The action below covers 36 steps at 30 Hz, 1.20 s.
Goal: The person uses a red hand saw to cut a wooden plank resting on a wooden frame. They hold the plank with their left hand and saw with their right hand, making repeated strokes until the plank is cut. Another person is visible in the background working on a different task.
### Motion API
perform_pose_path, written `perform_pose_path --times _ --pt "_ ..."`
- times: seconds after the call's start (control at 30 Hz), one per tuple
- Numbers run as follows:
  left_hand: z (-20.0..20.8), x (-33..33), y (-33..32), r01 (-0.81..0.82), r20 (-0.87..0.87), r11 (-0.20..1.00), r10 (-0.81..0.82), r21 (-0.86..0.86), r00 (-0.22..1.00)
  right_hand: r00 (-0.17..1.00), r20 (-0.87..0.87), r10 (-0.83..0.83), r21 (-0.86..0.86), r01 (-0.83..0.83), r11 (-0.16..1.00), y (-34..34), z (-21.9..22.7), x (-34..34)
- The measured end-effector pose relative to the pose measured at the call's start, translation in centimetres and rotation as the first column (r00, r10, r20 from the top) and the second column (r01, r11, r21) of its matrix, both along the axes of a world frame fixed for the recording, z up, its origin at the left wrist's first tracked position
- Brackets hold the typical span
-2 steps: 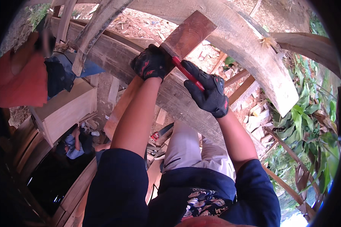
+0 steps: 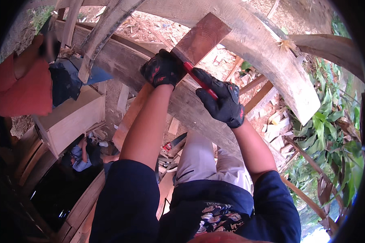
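A slim red-handled tool (image 2: 198, 80) is grasped by the black-gloved right hand (image 2: 225, 101); the black-gloved left hand (image 2: 162, 69) — grip indiscernible — could be struck through slippage.

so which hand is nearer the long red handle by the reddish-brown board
Right. The right hand grips the long red handle; the left hand is beside its upper end, at the reddish-brown board.

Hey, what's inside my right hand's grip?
A red handle shows between the thumb and fingers of your right hand, pointing toward the brown board. Whatever sits deeper in the palm is covered.
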<state>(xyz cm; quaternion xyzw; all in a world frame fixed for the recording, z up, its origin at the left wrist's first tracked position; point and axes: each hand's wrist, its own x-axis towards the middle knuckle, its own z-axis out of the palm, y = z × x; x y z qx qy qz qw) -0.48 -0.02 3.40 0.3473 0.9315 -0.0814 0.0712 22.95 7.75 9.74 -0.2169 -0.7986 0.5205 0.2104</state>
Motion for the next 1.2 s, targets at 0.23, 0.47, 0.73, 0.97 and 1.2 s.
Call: perform_pose_path --times 0.23,0.47,0.73,0.97,1.2 --pt "1.7 -0.3 0.5 -0.161 0.036 0.978 0.167 -0.132 0.985 0.99 0.136 0.049 -0.086 -0.037 0.996 -2.8 -1.6 14.4" --pt "-0.9 -1.5 -1.8 0.007 0.033 1.0 -0.007 -0.01 0.999 0.998 0.032 0.057 -0.072 -0.054 0.996 -1.2 0.8 6.8" --pt "0.7 -1.0 0.5 -0.069 0.107 0.996 0.074 -0.05 0.992 0.999 -0.013 0.046 -0.059 -0.046 0.997 -1.1 -1.4 11.5" --pt "1.1 -0.4 -0.1 -0.085 0.06 0.996 0.087 -0.034 0.994 0.996 0.069 0.061 -0.166 -0.049 0.985 -1.0 2.1 10.2" --pt "2.5 0.5 1.3 -0.006 0.103 0.998 0.012 -0.065 0.995 0.991 -0.121 -0.057 -0.068 0.05 0.996 0.7 -0.7 1.9"
